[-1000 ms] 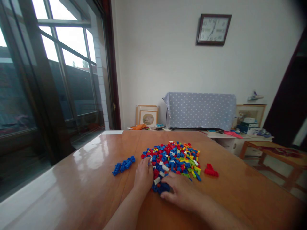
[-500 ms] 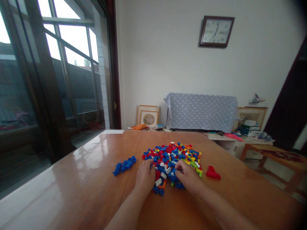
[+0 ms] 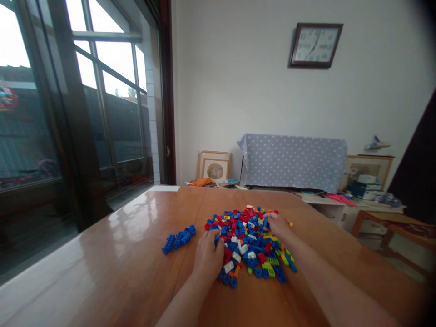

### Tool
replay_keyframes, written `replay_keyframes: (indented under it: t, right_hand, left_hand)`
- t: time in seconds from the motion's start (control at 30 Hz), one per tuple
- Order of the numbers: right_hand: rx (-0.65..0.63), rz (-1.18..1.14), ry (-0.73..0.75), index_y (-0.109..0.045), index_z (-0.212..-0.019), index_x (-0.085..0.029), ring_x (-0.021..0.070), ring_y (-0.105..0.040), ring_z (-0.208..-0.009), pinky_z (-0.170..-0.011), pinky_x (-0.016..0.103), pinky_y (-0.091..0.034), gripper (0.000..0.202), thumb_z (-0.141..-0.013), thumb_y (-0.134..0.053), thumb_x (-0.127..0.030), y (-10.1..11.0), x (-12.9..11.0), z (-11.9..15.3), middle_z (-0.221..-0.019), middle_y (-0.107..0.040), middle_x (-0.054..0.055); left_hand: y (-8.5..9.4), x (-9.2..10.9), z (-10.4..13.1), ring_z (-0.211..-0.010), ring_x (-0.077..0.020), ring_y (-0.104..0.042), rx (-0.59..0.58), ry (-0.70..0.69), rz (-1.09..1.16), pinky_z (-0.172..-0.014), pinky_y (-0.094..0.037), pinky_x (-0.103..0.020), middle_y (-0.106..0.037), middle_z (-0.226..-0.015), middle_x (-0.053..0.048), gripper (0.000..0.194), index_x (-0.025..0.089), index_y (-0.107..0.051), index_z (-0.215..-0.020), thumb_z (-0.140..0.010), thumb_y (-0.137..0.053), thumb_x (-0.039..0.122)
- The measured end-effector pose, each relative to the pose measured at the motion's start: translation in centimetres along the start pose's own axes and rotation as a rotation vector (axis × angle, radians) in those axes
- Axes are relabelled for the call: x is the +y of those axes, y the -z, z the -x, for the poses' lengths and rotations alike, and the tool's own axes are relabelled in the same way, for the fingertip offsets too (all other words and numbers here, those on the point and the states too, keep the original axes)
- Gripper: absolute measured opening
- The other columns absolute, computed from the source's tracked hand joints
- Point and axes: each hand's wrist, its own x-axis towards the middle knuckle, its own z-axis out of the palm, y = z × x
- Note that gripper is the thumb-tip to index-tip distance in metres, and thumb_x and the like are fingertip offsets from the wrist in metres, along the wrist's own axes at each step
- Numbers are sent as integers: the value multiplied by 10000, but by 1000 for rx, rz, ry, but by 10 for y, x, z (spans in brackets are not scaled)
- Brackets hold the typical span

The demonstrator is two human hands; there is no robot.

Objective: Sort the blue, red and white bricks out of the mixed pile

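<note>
A pile of small plastic toy bricks (image 3: 250, 245) in blue, red, white, yellow, green and orange lies on the wooden table. My left hand (image 3: 207, 254) rests at the pile's left edge, fingers curled, with a bit of blue brick showing between thumb and forefinger. Over the far right part of the pile is my right hand (image 3: 278, 225), its thumb and fingertips closed around a blue brick (image 3: 265, 222). Left of the pile sits a joined row of blue bricks (image 3: 179, 239), which neither hand touches.
The table (image 3: 136, 254) reaches toward a low cabinet with a polka-dot cloth (image 3: 294, 161) over something. A framed picture (image 3: 214, 170) leans on the wall. A wooden stool (image 3: 391, 227) stands to the right, glass doors (image 3: 112, 113) to the left.
My right hand has moved from the pile's near side to its far right, uncovering bricks at the front. The red piece on the right is no longer visible. My left hand has barely moved.
</note>
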Motion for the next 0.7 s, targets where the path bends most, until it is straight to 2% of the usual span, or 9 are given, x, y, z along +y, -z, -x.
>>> replay_keyframes:
  t: [0.1, 0.2, 0.33, 0.5, 0.7]
  right_hand:
    - [-4, 169, 97, -716, -927, -207, 205, -656, -897, -699, 256, -439, 287, -860, -441, -260, -7, -5, -24, -901, -726, 67]
    - [-53, 298, 176, -722, -813, -206, 227, -640, -949, -772, 277, -421, 230, -842, -497, -236, -16, -12, -36, -921, -732, 78]
    - [-118, 395, 246, -728, -815, -228, 239, -639, -931, -789, 300, -409, 217, -859, -528, -300, -28, -18, -40, -918, -730, 82]
    - [-133, 431, 280, -731, -889, -217, 261, -622, -936, -787, 314, -402, 286, -833, -591, -459, -39, -21, -43, -961, -710, 99]
    - [-196, 343, 256, -738, -908, -211, 183, -613, -817, -743, 251, -413, 205, -802, -586, -298, -35, -13, -54, -838, -720, 27]
  left_hand:
    - [1, 2, 0, -1104, -250, -605, 4, 11, -2, -969, -459, -386, -671, -1129, -93, 272, 201, -651, -1121, -918, -503, 304]
    - [1, 2, 0, -1111, -252, -602, -4, 23, -7, -977, -457, -391, -669, -1133, -94, 267, 202, -651, -1116, -907, -512, 293]
    - [2, 3, 0, -1097, -250, -604, -11, 30, -15, -967, -460, -389, -666, -1138, -87, 270, 214, -649, -1121, -900, -514, 289]
    - [4, 4, -1, -1088, -256, -598, -15, 50, -15, -958, -460, -392, -660, -1139, -86, 266, 221, -647, -1118, -893, -526, 296]
    - [4, 5, -2, -1098, -250, -596, -1, 49, 12, -962, -454, -387, -661, -1115, -78, 229, 220, -649, -1079, -899, -526, 287]
